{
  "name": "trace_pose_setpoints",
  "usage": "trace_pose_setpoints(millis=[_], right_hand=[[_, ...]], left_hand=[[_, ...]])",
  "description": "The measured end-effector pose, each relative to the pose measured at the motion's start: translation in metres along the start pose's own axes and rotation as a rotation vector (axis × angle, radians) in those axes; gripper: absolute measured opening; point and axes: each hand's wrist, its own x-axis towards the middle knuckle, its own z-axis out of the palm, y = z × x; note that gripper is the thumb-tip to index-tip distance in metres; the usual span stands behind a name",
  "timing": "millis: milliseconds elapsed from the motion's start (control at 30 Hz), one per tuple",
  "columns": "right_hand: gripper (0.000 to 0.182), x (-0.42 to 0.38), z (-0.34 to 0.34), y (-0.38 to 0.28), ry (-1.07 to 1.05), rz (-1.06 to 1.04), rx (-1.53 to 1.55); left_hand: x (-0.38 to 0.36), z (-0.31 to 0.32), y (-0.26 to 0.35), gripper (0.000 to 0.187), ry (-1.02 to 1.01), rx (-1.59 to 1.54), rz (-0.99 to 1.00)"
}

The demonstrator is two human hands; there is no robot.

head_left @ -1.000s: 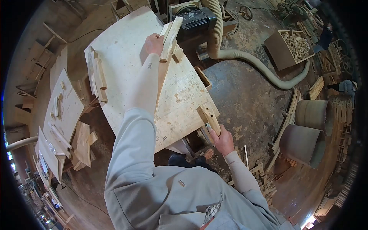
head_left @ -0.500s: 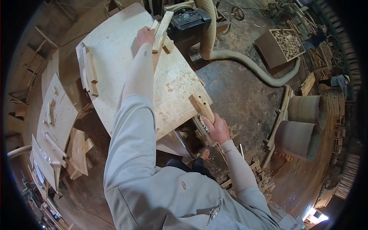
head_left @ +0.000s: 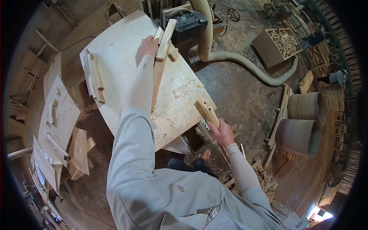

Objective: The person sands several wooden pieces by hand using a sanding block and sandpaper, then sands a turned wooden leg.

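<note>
At the far side of the pale plywood table (head_left: 111, 50), my left hand (head_left: 148, 46) is closed on a small wooden block (head_left: 158, 34). Right beside that hand a longer wooden bar (head_left: 166, 40) lies across a board (head_left: 158, 74) that runs toward me. My right hand (head_left: 222, 132) is closed around the near end of a wooden piece with dark holes (head_left: 207, 113), whose far end rests over the table's right corner. Several narrow wood strips (head_left: 95, 76) lie along the table's left edge.
Behind the table stands a motor (head_left: 188, 27), with a ribbed hose (head_left: 245, 63) running right over the floor. A box of wood scraps (head_left: 283, 44) and two drums (head_left: 298, 137) stand at the right. Boards (head_left: 78, 151) lie at the left. Two people are at the far right.
The whole view has shifted a little. My left hand is still at the small block and my right hand still grips the piece with holes; more of the board beneath the bar shows.
</note>
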Motion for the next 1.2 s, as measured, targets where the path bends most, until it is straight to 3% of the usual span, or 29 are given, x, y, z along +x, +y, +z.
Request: trace_pose_setpoints(millis=[100, 267, 300, 367, 433, 500, 567, 633, 1200], right_hand=[[0.051, -0.02, -0.005, 0.013, -0.011, 0.013, -0.019], [0.05, -0.06, -0.014, 0.041, -0.02, 0.02, 0.008], [0.05, -0.068, -0.017, 0.049, -0.023, 0.014, 0.007], [0.05, -0.084, -0.022, 0.065, -0.007, 0.012, 0.035], [0.05, -0.098, -0.025, 0.077, -0.022, 0.027, 0.015], [0.05, -0.106, -0.029, 0.09, -0.037, 0.043, -0.004], [0.05, -0.109, -0.033, 0.103, -0.035, 0.029, -0.007], [0.049, -0.115, -0.037, 0.106, -0.031, 0.027, 0.015], [0.047, -0.111, -0.048, 0.1, -0.069, 0.028, -0.007]], left_hand=[[-0.026, -0.001, 0.004, 0.039, 0.005, -0.146, 0.047], [-0.093, -0.018, 0.024, 0.03, 0.278, 0.055, 0.353], [-0.106, -0.017, 0.022, 0.03, 0.284, 0.057, 0.35], [-0.133, -0.013, 0.019, 0.028, 0.143, 0.086, 0.546], [-0.155, -0.008, 0.014, 0.028, 0.108, 0.093, 0.54], [-0.169, -0.005, 0.01, 0.028, 0.171, -0.015, 0.327], [-0.171, 0.003, 0.011, 0.028, 0.176, 0.03, 0.273], [-0.179, 0.007, 0.021, 0.026, 0.017, -0.049, 0.075], [-0.127, 0.046, 0.038, 0.021, 0.083, -0.129, -0.112]])
